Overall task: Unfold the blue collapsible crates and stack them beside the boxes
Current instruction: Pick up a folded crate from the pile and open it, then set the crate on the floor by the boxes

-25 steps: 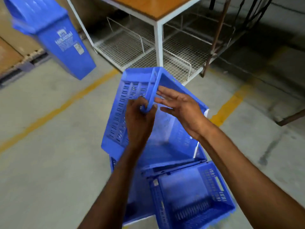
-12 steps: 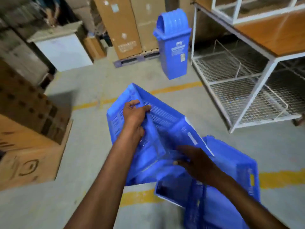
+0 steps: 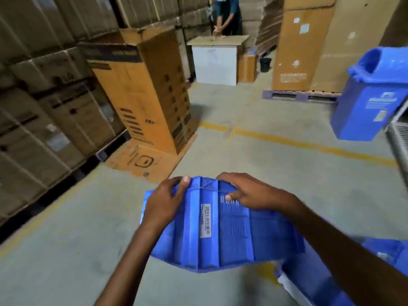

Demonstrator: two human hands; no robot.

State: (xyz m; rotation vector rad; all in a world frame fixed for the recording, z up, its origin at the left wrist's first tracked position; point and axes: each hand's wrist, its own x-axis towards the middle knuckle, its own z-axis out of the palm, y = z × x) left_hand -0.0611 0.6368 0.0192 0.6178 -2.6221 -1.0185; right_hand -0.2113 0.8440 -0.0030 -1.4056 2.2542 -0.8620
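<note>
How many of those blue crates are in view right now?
2 for certain: the held crate, gripped by the left hand and right hand, and a second crate at lower right, partly behind the right arm. More may be hidden there.

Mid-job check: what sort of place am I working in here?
Most likely a warehouse: stacked cardboard cartons line the left side, tall cartons stand on a pallet, and yellow lines mark the concrete floor. The left hand and right hand grip a blue crate.

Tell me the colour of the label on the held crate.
White with a black barcode; the label on the crate shows best in the head view.
</note>
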